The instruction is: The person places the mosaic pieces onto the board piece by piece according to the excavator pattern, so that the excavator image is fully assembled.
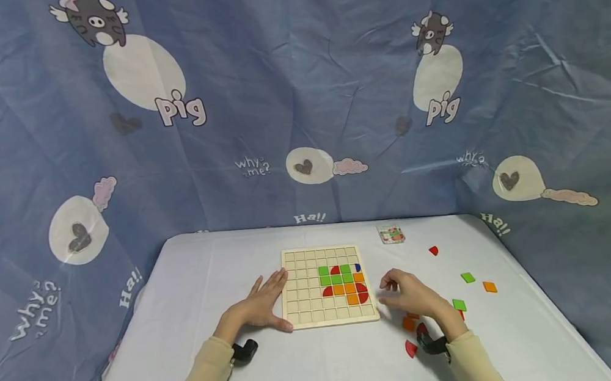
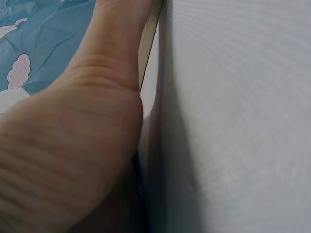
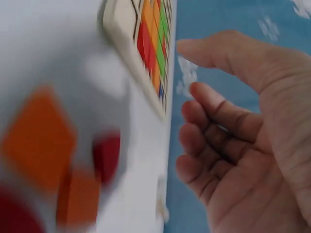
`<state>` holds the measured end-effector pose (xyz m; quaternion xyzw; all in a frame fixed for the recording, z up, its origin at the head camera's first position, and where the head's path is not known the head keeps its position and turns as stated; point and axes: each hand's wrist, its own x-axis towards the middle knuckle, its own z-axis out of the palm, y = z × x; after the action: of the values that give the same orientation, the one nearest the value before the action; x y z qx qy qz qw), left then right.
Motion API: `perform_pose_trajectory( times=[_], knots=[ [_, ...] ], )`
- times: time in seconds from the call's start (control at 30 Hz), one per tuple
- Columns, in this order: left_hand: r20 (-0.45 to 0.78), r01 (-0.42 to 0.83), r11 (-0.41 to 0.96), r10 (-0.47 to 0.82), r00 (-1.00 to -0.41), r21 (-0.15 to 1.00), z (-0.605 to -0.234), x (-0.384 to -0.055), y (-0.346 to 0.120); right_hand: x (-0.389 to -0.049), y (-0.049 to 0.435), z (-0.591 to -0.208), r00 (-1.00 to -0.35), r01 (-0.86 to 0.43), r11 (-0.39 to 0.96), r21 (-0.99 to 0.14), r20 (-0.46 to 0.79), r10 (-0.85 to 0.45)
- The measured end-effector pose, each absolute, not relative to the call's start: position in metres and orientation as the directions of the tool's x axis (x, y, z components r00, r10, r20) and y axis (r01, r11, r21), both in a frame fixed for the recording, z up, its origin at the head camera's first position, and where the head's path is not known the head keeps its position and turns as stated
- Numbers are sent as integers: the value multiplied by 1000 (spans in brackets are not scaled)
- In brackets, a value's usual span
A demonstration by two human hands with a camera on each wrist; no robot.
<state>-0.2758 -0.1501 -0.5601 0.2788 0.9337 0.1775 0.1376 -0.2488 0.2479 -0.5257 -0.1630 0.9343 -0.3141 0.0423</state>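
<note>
A pale wooden grid board (image 1: 296, 283) lies on the white table, with green, orange, red and blue pieces set in cells on its right side. Along its left edge rests my left hand (image 1: 261, 305), fingers spread, with the thumb by the near corner. My right hand (image 1: 409, 296) hovers just right of the board; the right wrist view shows its fingers loosely bent, thumb apart, nothing between them. Near and below that hand lie an orange square (image 1: 408, 323) and a red quarter-circle (image 1: 411, 348). In the left wrist view, the left hand (image 2: 87, 121) covers most of the board's edge.
Loose pieces lie farther right: a green square (image 1: 467, 277), an orange square (image 1: 490, 287), another green square (image 1: 459, 304) and a red quarter-circle (image 1: 434, 251). A small pattern card (image 1: 391, 234) lies behind the board's right corner. Blue printed cloth (image 1: 296, 93) hangs around the table.
</note>
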Motion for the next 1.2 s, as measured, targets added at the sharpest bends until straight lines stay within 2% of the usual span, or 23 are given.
perform_pose_trajectory(
  times=[0.17, 0.43, 0.67, 0.97, 1.2],
  knots=[
    [-174, 457, 794, 556, -813, 401, -561, -276, -150, -236, 290, -521, -980, -76, 817, -572, -109, -168],
    [-158, 456, 784, 558, -815, 421, -561, -276, -151, -222, 339, -524, -981, 71, 869, -490, -193, -29],
    [-148, 479, 775, 576, -804, 411, -565, -277, -153, -222, 348, -532, -978, 93, 890, -447, -209, -3],
    [-140, 485, 769, 582, -801, 416, -563, -278, -153, -226, 346, -532, -976, 101, 875, -473, -219, -6],
    [-144, 481, 771, 579, -803, 417, -564, -277, -153, -231, 323, -535, -986, 55, 861, -506, -165, -34]
  ],
)
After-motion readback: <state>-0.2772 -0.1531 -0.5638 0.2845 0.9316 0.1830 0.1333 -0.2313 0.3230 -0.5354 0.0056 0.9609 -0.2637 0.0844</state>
